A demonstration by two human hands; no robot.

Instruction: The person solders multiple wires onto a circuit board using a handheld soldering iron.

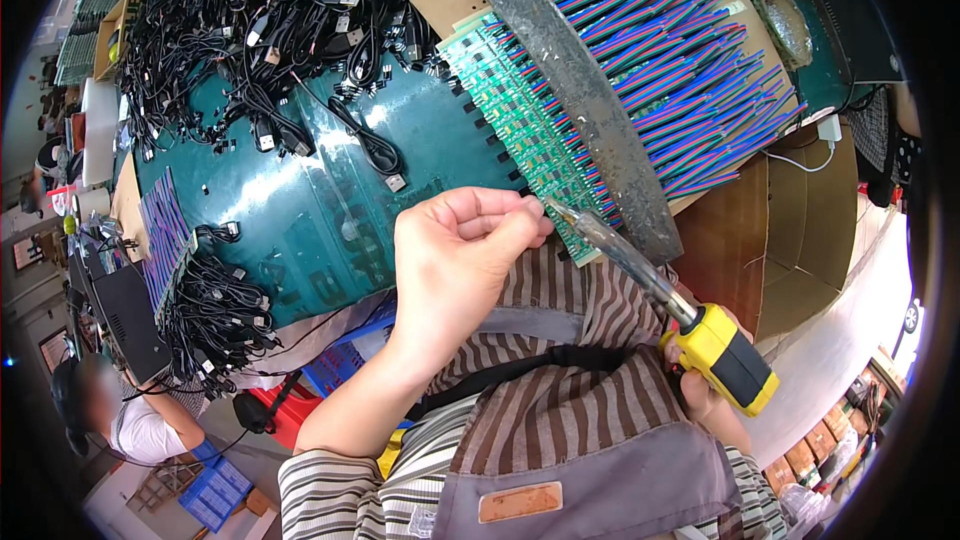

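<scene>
Left hand (455, 245): thumb and fingertips pinched together at the near end of the green circuit boards (520, 130). Can't tell if there's something thin between them; fingers hide it.

Right hand (697, 392): wrapped round the grip of the yellow-and-black soldering iron (730, 360), firm grasp.

Boards are up and ahead of you, mid-bench, laid side by side in a slanting row. Row's long axis runs from far left to near right, with the near end right by your left fingertips. Left hand is the nearer one; right hand sits well back, only the iron's nose gets to the boards.

Key geometry: iron's long axis points from lower right up to upper left, tip just right of your left pinch and over or at the near boards. Can't tell from here if the tip touches. I'd judge that small gap between tip and pinch as the one to watch; fingers are close to the hot end.

Metal bar (590, 105) lies across the red, blue and dark wires (690, 90), roughly parallel to the board row. Wires fan off to the right. Black cables (270, 30) heaped far left on the green mat (430, 125).
</scene>
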